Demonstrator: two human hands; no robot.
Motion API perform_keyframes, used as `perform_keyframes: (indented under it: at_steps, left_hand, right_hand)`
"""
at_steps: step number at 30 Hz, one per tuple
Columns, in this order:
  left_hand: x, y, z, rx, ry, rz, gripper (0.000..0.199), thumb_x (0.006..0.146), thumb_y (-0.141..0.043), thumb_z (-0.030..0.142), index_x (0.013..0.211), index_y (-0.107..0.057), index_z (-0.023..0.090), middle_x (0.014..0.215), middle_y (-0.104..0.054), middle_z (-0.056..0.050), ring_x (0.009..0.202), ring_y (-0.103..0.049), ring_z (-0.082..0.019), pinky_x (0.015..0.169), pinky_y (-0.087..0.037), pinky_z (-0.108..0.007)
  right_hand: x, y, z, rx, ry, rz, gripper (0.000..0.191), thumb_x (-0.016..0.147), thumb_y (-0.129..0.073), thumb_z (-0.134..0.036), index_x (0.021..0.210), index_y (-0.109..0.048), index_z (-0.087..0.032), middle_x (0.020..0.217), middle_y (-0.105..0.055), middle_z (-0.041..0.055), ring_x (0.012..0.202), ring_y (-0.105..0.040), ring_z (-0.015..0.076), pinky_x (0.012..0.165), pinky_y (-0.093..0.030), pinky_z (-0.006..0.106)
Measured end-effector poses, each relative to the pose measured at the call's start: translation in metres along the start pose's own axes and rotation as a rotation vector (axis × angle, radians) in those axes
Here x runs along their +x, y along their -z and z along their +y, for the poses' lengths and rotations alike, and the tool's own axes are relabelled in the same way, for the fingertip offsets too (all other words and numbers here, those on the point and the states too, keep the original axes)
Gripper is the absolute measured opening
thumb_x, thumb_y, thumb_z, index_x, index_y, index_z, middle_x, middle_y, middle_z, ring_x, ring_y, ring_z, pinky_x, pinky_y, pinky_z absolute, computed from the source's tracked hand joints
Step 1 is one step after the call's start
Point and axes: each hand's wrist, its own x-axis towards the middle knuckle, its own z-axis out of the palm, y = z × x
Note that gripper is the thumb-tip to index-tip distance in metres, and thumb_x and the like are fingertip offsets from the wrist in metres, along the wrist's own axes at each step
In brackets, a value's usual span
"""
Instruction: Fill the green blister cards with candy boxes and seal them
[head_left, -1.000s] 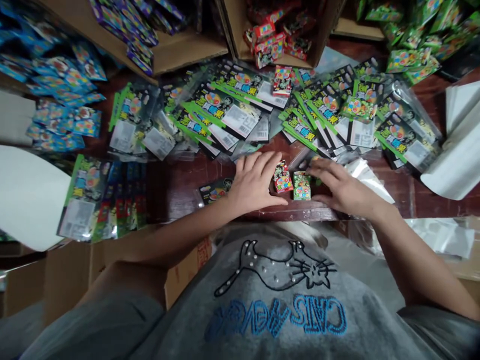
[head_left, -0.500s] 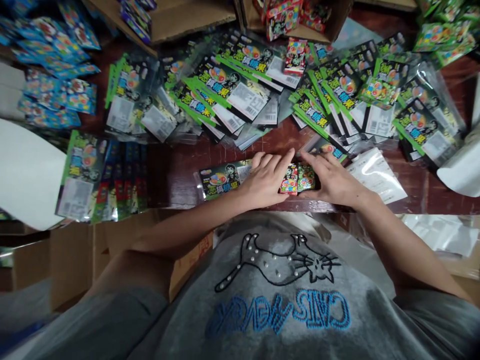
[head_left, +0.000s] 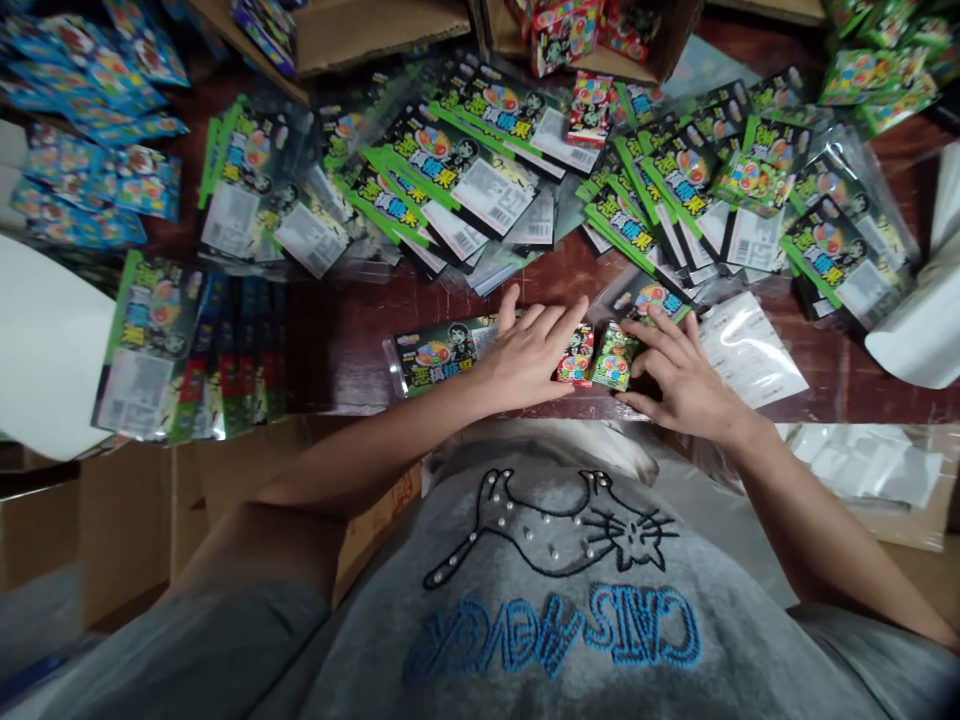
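Fingers (head_left: 574, 318) loosely parted beside red box (head_left: 575, 366), green box (head_left: 613, 362), carton (head_left: 681, 42) holding red packets (head_left: 564, 40)

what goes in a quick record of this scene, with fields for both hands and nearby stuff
left hand: fingers spread at the red packet
right hand: fingertips at the green packet
grip: cannot tell whether either packet is held
surface: dark red table
left: flat black package, partly hidden by left hand
right: glossy white sheet beside right hand
beyond hands: overlapping green-and-black packages

Red box (head_left: 577, 364) partly hidden by left grip (head_left: 529, 350), blue packets (head_left: 94, 65) edge-cropped
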Motion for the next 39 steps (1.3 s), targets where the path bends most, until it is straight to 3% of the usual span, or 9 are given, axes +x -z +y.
perform_keyframes:
  at_steps: [3,9,13,15,20,24,30,33,39]
  left_hand:
    - [0.001,0.001,-0.003,0.003,-0.044,-0.014,0.109,0.089,-0.081,0.050,0.174,-0.022,0.014,0.151,-0.061,-0.021,0.139,-0.058,-0.040,0.135,0.000,-0.070]
    - [0.000,0.005,-0.004,0.024,-0.058,-0.063,0.110,0.088,-0.084,0.047,0.173,-0.024,0.012,0.151,-0.061,-0.021,0.140,-0.057,-0.040,0.135,0.006,-0.070]
    - [0.004,0.003,0.003,0.021,-0.067,-0.071,0.115,0.086,-0.086,0.046,0.174,-0.019,0.012,0.153,-0.060,-0.022,0.140,-0.057,-0.040,0.135,0.006,-0.071]
    - [0.003,0.004,0.005,0.022,-0.069,-0.072,0.119,0.085,-0.087,0.046,0.175,-0.016,0.011,0.151,-0.061,-0.022,0.139,-0.058,-0.040,0.135,0.006,-0.071]
    - [-0.030,0.023,-0.016,0.053,0.056,-0.044,0.138,0.073,-0.097,0.051,0.175,-0.012,0.014,0.168,-0.044,-0.026,0.155,-0.042,-0.046,0.136,0.001,-0.070]
    - [-0.067,0.034,-0.044,0.081,0.242,-0.025,0.114,0.074,-0.095,0.045,0.169,-0.036,0.020,0.159,-0.056,-0.020,0.146,-0.051,-0.043,0.132,-0.020,-0.066]
    - [-0.081,0.022,-0.052,0.042,0.265,0.073,0.098,0.076,-0.092,0.042,0.162,-0.049,0.021,0.153,-0.059,-0.017,0.136,-0.055,-0.041,0.116,-0.043,-0.055]
    - [-0.082,0.025,-0.059,0.015,0.232,0.061,0.098,0.076,-0.091,0.040,0.162,-0.048,0.021,0.153,-0.059,-0.017,0.136,-0.055,-0.040,0.116,-0.043,-0.053]
    - [-0.083,0.032,-0.072,-0.072,-0.044,-0.102,0.096,0.081,-0.090,0.042,0.163,-0.046,0.021,0.154,-0.059,-0.015,0.136,-0.054,-0.035,0.120,-0.043,-0.048]
  right_hand:
    - [0.002,0.005,-0.007,-0.101,-0.014,0.012,0.054,0.091,-0.069,-0.077,0.105,-0.064,-0.025,0.176,-0.040,0.0140,0.168,-0.025,0.0440,0.134,-0.009,0.077]
    - [0.016,0.004,-0.008,-0.125,-0.025,0.006,0.051,0.096,-0.065,-0.070,0.117,-0.067,-0.024,0.140,-0.071,0.0154,0.131,-0.065,0.0400,0.135,-0.012,0.075]
    - [0.023,-0.003,-0.011,-0.105,-0.005,0.003,0.088,0.094,-0.063,-0.075,0.161,-0.045,-0.020,0.152,-0.064,0.0181,0.139,-0.059,0.0426,0.136,-0.013,0.073]
    - [0.026,-0.007,-0.015,-0.112,0.011,-0.010,0.096,0.093,-0.064,-0.075,0.168,-0.036,-0.023,0.159,-0.061,0.0165,0.143,-0.055,0.0433,0.136,-0.016,0.072]
    - [0.025,-0.010,-0.020,-0.121,-0.003,0.098,0.085,0.090,-0.071,-0.069,0.162,-0.045,-0.031,0.144,-0.071,0.0101,0.133,-0.060,0.0420,0.135,-0.016,0.074]
    - [0.036,-0.011,-0.028,-0.123,-0.127,0.261,0.081,0.091,-0.069,-0.069,0.159,-0.047,-0.029,0.147,-0.067,0.0128,0.135,-0.059,0.0438,0.134,-0.015,0.076]
    - [0.051,-0.024,-0.043,-0.168,-0.130,0.162,0.073,0.090,-0.070,-0.067,0.152,-0.054,-0.032,0.145,-0.069,0.0096,0.135,-0.055,0.0462,0.133,-0.005,0.081]
    - [0.046,-0.025,-0.041,-0.114,-0.043,0.052,0.073,0.088,-0.075,-0.062,0.151,-0.055,-0.031,0.140,-0.071,0.0098,0.126,-0.058,0.0428,0.133,-0.002,0.080]
    - [0.051,-0.022,-0.025,0.069,0.154,-0.020,0.081,0.083,-0.081,-0.060,0.152,-0.054,-0.027,0.131,-0.071,0.0116,0.128,-0.058,0.0373,0.134,-0.010,0.075]
